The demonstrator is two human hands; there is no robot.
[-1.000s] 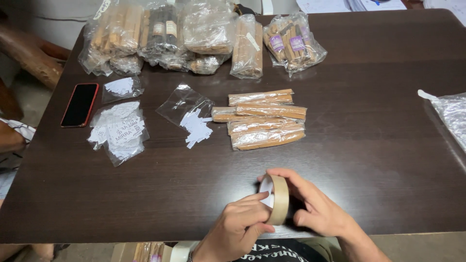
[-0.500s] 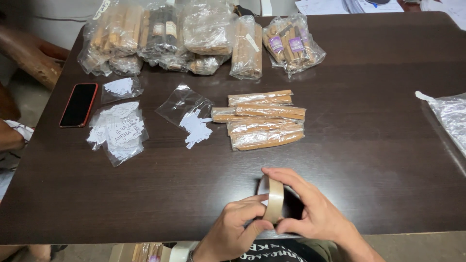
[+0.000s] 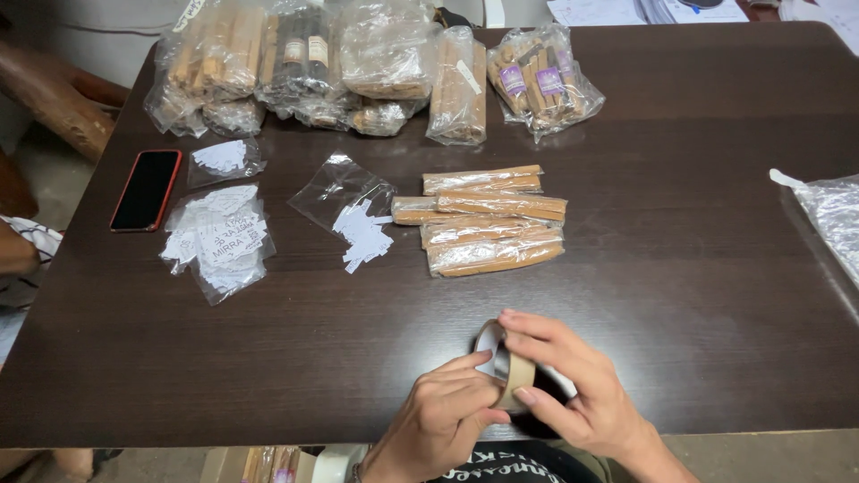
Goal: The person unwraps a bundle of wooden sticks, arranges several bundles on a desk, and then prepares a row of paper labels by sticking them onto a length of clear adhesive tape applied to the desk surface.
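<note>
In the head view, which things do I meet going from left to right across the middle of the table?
Red-cased phone → bag of white paper slips → clear bag with spilled slips → stack of wrapped brown sticks → plastic bag at the right edge.

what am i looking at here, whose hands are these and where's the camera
There is no machine here: a person works with two bare hands. The one picture comes from a camera worn on that person's head, looking down, so the hands enter from the bottom edge.

The left hand and the right hand both hold a roll of tape on edge, just above a dark wooden table.

In the middle of the table lie a few wrapped bundles of brown sticks. Beside them is a small clear bag with white paper slips spilling out. Further left are more bags of slips and a phone with a red case. Along the far edge sit larger clear bags of sticks.
</note>
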